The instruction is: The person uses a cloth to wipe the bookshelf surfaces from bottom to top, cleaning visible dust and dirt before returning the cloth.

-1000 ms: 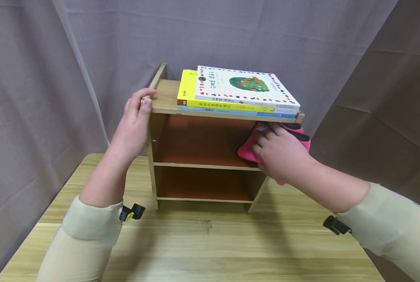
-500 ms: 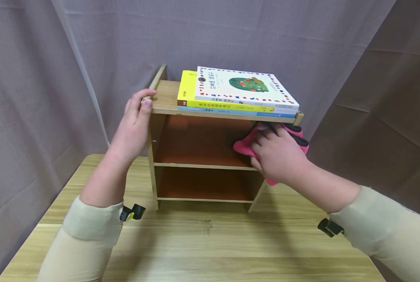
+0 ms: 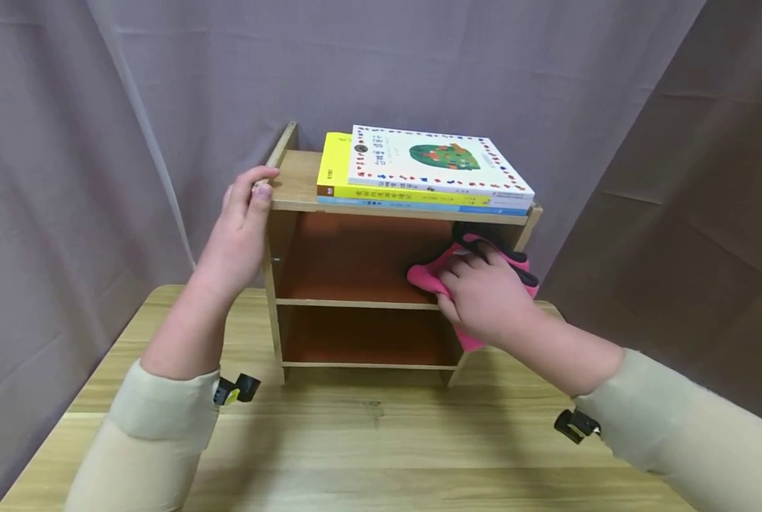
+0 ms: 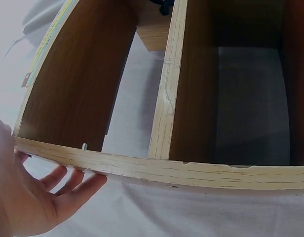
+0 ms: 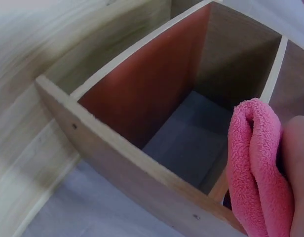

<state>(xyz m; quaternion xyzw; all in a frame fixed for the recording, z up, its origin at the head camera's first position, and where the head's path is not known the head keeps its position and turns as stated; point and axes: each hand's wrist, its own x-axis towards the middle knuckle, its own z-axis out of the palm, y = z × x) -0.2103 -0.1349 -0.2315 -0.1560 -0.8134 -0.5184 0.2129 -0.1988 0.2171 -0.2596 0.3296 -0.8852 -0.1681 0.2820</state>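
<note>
A small wooden shelf [image 3: 355,304] with open compartments stands on the table. My left hand [image 3: 237,235] holds its upper left corner; in the left wrist view the fingers [image 4: 83,191] lie along the outside of the side panel. My right hand [image 3: 486,295] grips a pink cloth [image 3: 427,277] with black edging at the right side of the upper compartment. Folded thick, the fluffy cloth [image 5: 255,168] hides part of the right panel in the right wrist view, where little of the hand shows.
A stack of books [image 3: 445,156], white on yellow on blue, lies on top of the shelf. The wood-grain table [image 3: 368,455] extends in front. Grey curtains [image 3: 387,64] hang behind. A small metal peg [image 4: 84,146] sticks out inside the left panel.
My right hand has moved left and slightly down with the pink cloth, from the shelf's right edge further across the opening. My left hand stays on the corner.
</note>
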